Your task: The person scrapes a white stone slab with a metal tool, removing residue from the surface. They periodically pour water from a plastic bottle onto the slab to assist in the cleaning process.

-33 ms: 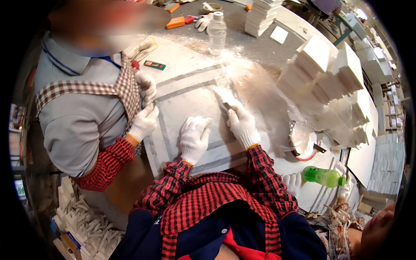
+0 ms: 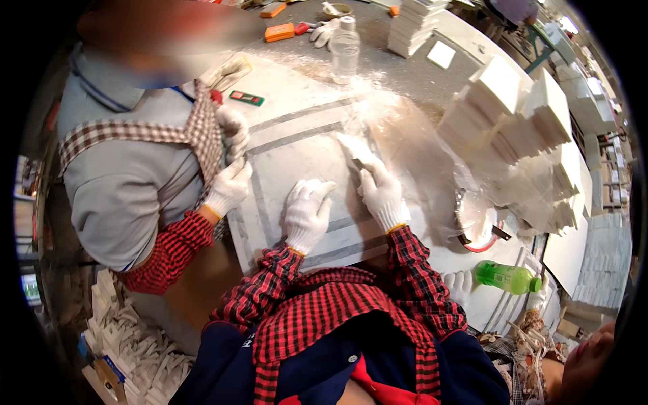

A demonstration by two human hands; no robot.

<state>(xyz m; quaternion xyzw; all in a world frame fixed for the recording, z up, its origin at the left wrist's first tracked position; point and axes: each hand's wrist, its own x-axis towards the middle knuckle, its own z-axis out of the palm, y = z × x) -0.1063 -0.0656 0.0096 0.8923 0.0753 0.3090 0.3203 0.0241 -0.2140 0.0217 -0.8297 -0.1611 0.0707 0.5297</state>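
A white marble-look panel with grey stripes [image 2: 290, 169] lies flat before me. My left hand [image 2: 308, 210], in a white knit glove, rests palm down on it near the front, its thumb apart from the bent fingers. Along the right-hand stripe, my gloved right hand [image 2: 380, 196] is closed on a small thin dark blade-like tool [image 2: 358, 163], its index finger stretched forward; the exact kind is hard to make out. At the left, a co-worker's gloved hand [image 2: 229, 185] is at the panel's edge.
Crumpled clear plastic sheeting [image 2: 418, 148] lies right of the panel, before stacked white tiles [image 2: 496, 101]. A red-rimmed round container [image 2: 480, 226] and a green bottle [image 2: 506, 277] stand nearer. Behind are a clear bottle [image 2: 345, 50] and a green-and-red box [image 2: 247, 98]. White offcuts [image 2: 138, 331] fill the lower left.
The whole picture has shifted slightly to the right. Both my hands keep their places on the panel, with no visible change of grip.
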